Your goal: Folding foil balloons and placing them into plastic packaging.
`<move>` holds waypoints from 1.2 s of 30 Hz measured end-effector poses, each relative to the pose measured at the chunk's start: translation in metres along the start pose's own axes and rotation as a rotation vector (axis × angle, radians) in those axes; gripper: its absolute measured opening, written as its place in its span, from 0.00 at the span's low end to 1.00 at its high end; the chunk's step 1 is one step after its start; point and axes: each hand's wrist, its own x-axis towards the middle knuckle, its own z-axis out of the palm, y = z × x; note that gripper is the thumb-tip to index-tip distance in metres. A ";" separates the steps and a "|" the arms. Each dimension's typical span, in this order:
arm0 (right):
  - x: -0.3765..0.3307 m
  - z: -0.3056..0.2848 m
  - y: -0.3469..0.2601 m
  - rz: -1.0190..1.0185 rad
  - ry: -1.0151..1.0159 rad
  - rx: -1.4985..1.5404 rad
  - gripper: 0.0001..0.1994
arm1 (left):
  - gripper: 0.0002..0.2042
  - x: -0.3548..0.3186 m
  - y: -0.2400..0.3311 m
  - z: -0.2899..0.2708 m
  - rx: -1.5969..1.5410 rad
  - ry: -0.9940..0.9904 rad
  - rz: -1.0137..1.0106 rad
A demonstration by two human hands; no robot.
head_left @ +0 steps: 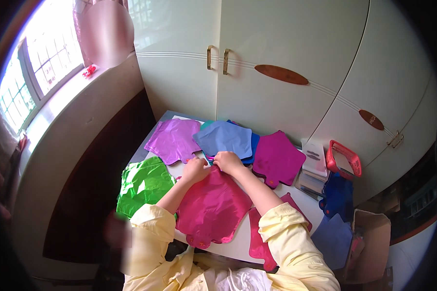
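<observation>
A large flat piece of shiny pink foil [212,206], shaped like an uninflated balloon with rounded tabs, lies in front of me on the table. At its far edge, my left hand [195,169] is closed in a pinch. My right hand [229,162] is closed close beside it at the same edge. Between the fingertips shows a small purple and pale blue bit [209,159], too small to name. Beyond my hands lie a lilac foil piece [174,139] and a blue one [224,137]. My fingers hide exactly what is gripped.
Green foil [145,186] lies left, magenta foil [278,157] right. Another pink piece [260,237] is partly under my right arm. Stacked booklets [311,180] and a red basket [331,160] stand at the right, near an open cardboard box [371,242]. Cream cabinets [286,39] rise behind.
</observation>
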 end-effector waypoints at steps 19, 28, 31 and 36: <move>-0.006 -0.014 0.002 0.323 0.080 0.453 0.11 | 0.41 -0.037 0.018 0.001 0.190 -0.168 0.104; -0.005 -0.011 0.002 0.322 0.045 0.445 0.11 | 0.42 -0.044 0.018 0.000 0.208 -0.239 0.087; -0.007 -0.010 0.000 0.336 0.026 0.477 0.11 | 0.41 -0.045 0.015 0.002 0.222 -0.159 0.132; -0.008 -0.010 0.000 0.392 0.051 0.549 0.11 | 0.38 -0.039 0.018 -0.005 0.186 -0.080 0.117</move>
